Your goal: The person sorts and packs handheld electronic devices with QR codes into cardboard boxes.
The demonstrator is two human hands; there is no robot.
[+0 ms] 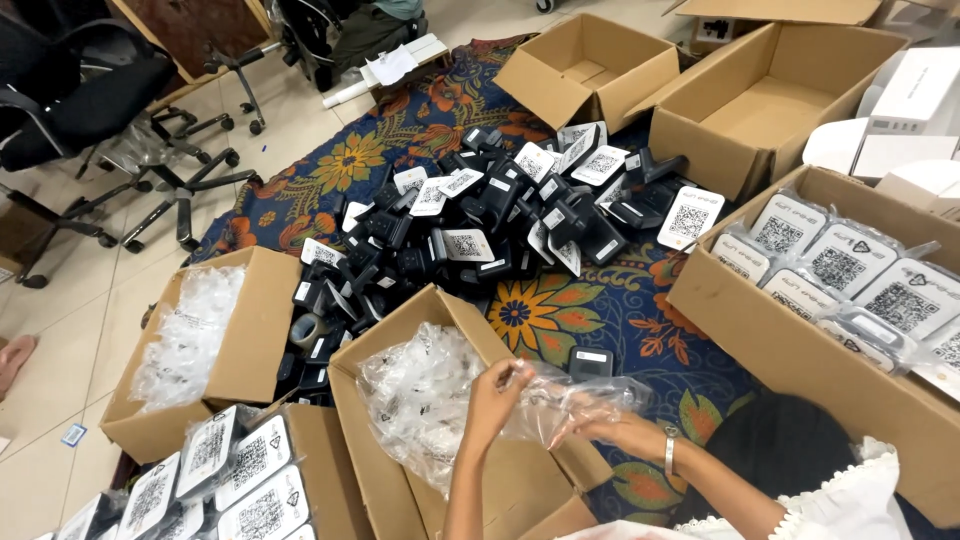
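Left hand [497,388] and right hand [600,425], fingers pinched on opposite edges of a clear crinkled plastic bag [560,400], hold it above an open brown cardboard box [470,320] filled with similar bags. Beyond lies a heap of small black devices with white coded cards [500,215] on a floral blue rug [560,310].

An office floor turned packing spot. Swivel chairs [90,90] stand at 10 o'clock on pale tiles. Open cardboard boxes [770,100] ring a patterned rug [400,130] heaped with black devices [480,220].
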